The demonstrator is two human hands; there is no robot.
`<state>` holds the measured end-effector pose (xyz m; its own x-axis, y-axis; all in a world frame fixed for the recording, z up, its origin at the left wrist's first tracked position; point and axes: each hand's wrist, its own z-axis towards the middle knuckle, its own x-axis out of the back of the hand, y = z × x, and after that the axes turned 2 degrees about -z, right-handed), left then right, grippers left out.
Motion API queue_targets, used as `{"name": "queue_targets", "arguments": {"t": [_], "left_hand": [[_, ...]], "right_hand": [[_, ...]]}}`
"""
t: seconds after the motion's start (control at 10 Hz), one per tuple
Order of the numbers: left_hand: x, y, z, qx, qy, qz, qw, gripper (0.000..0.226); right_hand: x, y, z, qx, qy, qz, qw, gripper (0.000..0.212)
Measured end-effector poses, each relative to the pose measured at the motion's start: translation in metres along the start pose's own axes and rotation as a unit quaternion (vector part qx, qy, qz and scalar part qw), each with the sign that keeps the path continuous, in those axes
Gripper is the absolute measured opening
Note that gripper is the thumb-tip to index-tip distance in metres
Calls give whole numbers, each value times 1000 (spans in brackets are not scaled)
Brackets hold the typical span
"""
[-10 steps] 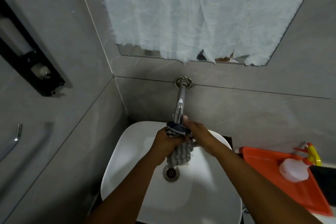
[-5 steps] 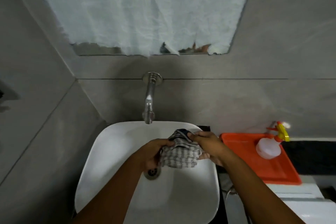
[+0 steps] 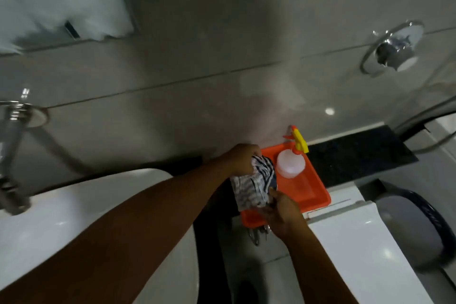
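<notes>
A striped grey and white cloth [image 3: 251, 187] hangs between my two hands over the left part of an orange tray [image 3: 313, 190]. My left hand [image 3: 243, 158] grips the cloth's far top edge. My right hand [image 3: 281, 214] holds its near lower edge, at the tray's front rim. A white spray bottle [image 3: 290, 164] with a yellow and orange trigger stands on the tray just right of the cloth.
The white basin [image 3: 49, 224] lies at lower left under my left forearm, with the chrome tap [image 3: 12, 155] at the left edge. A white toilet tank [image 3: 365, 242] is at lower right. A chrome ring fitting [image 3: 392, 49] is mounted on the grey tiled wall.
Both hands carried the cloth from under the tap, out of the basin and rightward to the orange tray. The view swung right with them.
</notes>
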<state>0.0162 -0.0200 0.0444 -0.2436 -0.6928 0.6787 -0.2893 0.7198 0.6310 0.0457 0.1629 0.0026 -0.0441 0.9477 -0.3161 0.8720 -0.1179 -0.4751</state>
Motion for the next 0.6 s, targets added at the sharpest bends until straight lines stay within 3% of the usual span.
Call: {"name": "queue_targets", "arguments": {"t": [0.1,0.2,0.3,0.4,0.5,0.6], "left_hand": [[-39,-5,41,-12,-46,82,995,34],[-67,-20,58,11,-84,136,987,40],[-84,-27,59,45,-119,120,985,48],[-85,-27,50,46,-121,124,984,51],[-78,-34,35,48,-113,146,982,61],[-63,-39,15,11,-46,160,986,72]], "right_hand": [[10,3,37,4,-11,-20,1000,29],[13,2,63,-1,-12,-32,999,28],[15,-3,75,-18,16,-115,993,13],[22,-2,82,6,47,-281,958,24],[18,-2,76,133,58,-417,897,44],[-2,-5,71,211,47,-503,837,53]]}}
